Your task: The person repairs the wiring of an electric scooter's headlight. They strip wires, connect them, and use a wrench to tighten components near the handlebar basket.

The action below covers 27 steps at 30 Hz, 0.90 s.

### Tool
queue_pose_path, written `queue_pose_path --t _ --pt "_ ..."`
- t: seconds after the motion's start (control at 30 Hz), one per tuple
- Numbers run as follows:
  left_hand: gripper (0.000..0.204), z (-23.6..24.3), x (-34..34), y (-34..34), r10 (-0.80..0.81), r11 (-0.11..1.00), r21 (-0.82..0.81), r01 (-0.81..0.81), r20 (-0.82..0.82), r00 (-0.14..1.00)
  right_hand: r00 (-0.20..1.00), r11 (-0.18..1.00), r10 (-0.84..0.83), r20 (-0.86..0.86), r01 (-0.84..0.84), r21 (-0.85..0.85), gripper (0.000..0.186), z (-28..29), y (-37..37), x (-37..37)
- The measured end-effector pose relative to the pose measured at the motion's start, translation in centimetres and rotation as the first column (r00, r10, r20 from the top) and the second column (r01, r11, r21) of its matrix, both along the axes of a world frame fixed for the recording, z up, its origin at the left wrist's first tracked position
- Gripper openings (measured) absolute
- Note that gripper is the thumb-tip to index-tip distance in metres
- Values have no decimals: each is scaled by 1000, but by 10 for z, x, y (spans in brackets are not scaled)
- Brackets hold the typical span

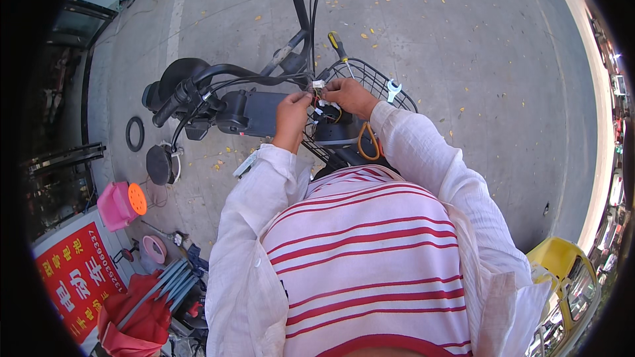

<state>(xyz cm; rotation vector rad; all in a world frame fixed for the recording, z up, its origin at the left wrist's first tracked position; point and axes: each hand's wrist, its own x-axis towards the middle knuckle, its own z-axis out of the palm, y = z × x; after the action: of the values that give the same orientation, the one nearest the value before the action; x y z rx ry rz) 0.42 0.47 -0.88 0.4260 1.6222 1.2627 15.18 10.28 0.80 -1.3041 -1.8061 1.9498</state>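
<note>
**Two-Hand Handling of Wiring at the Front of a Black Electric Two-Wheeler**

The work point is a cluster of thin multicoloured wires point(317, 101) located between the two hands, behind the black metal handlebar point(299, 1) and over the near-left part of the black wire-mesh basket point(411, 98). A small white plastic connector point(319, 84) is positioned at the far end of the cluster, between the fingertips.

Left hand point(289, 119): thumb and forefinger are pinched together on the left side of the wires. Right hand point(352, 96): thumb and fingers are pinched on the right side, close to the connector. The exact strand gripped by each hand is too small to tell. The fingertips of the two hands are near each other.

Adjacent items:
- A screwdriver with a yellow-and-black handle point(338, 45) stands tilted at the far edge of the basket, shaft directed down.
- A pale metal open-ended wrench point(394, 90) is at the right of the basket, just beyond the right wrist.
- An orange cord-like loop point(361, 140) hangs below the right wrist.
- A dark grey flat panel point(264, 111) lies to the left of the left hand.

Surroundings: a black ring point(135, 133) and a pink plastic container point(114, 206) are on the left, well apart from the hands. The grey pavement point(463, 59) carries scattered yellow leaves.
</note>
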Motion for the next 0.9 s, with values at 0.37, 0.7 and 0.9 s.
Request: queue_pose_path --t 0.37,0.7,0.9 --pt "23 8 1 -11 -9 999 43 12 -71 997 999 998 27 26 -28 52 25 6 1 -1" --pt "21 24 17 -12 21 1000 25 -6 -612 791 1000 998 13 16 -14 63 26 -6 1 -2" --pt "22 24 18 -8 -11 1000 -21 -3 -655 756 1000 998 20 14 -20 59 26 -4 2 -1"
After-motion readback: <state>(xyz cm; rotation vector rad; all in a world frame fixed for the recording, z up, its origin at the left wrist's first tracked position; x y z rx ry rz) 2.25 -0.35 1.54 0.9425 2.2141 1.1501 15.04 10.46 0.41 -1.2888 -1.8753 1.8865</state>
